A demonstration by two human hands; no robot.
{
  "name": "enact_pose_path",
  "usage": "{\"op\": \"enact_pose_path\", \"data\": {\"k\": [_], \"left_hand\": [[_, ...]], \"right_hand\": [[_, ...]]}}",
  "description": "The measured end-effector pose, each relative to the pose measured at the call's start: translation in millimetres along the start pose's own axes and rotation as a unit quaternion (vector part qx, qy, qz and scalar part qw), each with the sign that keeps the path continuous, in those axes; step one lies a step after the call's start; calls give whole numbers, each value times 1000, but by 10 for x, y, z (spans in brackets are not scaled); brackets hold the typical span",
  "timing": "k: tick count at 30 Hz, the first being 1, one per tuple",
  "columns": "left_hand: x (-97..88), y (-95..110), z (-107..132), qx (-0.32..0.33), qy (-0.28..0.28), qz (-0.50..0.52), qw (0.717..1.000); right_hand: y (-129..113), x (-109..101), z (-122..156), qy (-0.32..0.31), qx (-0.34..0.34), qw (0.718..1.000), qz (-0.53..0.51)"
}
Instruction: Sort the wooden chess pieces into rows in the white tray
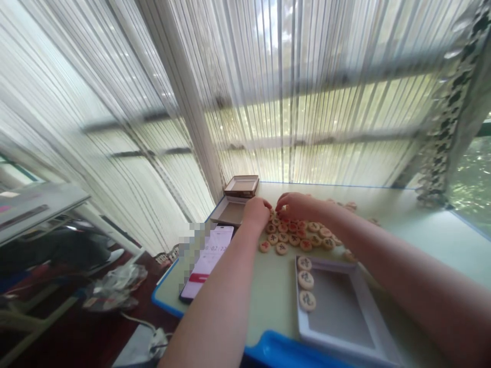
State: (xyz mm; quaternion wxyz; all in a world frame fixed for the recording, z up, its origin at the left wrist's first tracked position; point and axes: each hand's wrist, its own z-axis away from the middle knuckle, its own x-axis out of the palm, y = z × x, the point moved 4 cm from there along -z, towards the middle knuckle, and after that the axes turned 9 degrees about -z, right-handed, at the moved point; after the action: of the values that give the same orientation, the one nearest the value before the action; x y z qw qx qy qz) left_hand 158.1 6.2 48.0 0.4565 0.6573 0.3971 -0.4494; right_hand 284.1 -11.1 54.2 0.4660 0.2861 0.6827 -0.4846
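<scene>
Several round wooden chess pieces (295, 236) with red and dark characters lie in a loose pile on the pale green table (383, 220). My left hand (256, 212) rests curled at the pile's left edge, fingers closed. My right hand (295, 205) reaches over the far side of the pile with its fingertips pinched down among the pieces; what they hold is hidden. Nearer me stands a shallow white tray (337, 306) with three pieces (306, 281) lined along its left side.
A phone (207, 261) showing a timer lies at the table's left edge. Two open brown box halves (241, 185) sit at the far left by the striped curtain (245, 92). A blue container rim (284, 352) is at the front edge. Clutter and cables lie on the floor left.
</scene>
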Motion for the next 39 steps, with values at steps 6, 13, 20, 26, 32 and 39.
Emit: {"op": "enact_pose_path", "data": {"k": [6, 13, 20, 26, 32, 39], "left_hand": [[-74, 50, 113, -5, -56, -44, 997], [-101, 38, 124, -22, -73, -69, 995], [-190, 60, 194, -17, -101, -84, 991], [-177, 99, 232, 8, -135, -101, 986], [-143, 111, 201, 31, -124, -82, 988], [-118, 151, 213, 46, -134, -76, 987]], "right_hand": [[-15, -35, 25, 0, -19, 1000, -5], [-1, 37, -23, 21, -45, 998, 49], [22, -30, 8, 8, -68, 997, 19], [8, 14, -21, 15, -56, 997, 52], [30, 24, -38, 32, -64, 996, 47], [17, 32, -17, 13, -92, 995, 18]]}}
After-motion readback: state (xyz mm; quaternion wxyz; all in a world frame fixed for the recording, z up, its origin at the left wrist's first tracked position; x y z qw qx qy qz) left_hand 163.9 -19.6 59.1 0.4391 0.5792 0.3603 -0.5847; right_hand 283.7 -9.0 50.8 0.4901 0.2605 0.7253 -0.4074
